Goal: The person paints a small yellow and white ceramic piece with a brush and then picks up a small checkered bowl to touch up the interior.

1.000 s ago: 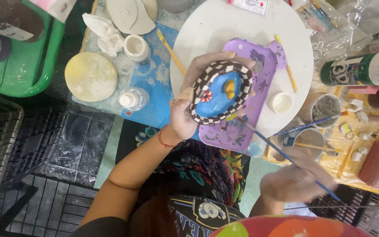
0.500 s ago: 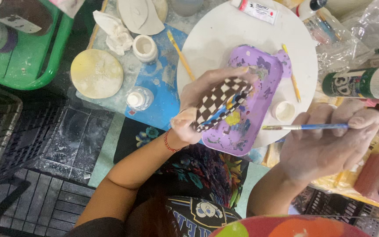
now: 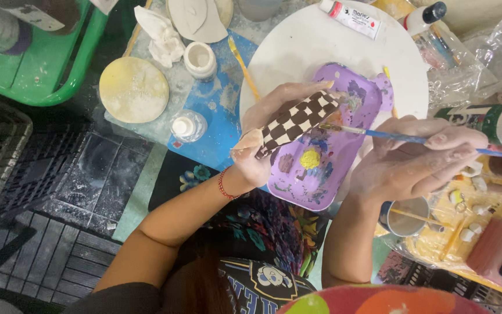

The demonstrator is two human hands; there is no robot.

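My left hand grips a clay dish with a black-and-white checkered outside, tilted on edge so its rim faces right. My right hand pinches a thin blue-handled paintbrush, whose tip touches the dish's rim. Both are held over a purple paint palette smeared with yellow and blue paint, which lies on a round white board.
A metal cup stands under my right wrist. A paint tube, small white jars, a yellowed round disc, a yellow brush and a green tray lie around. A green-labelled bottle lies at right.
My left hand turned the dish from face-up, showing its blue inside, to on edge. My right hand rose from the lower right and brought the brush tip to the dish's rim.
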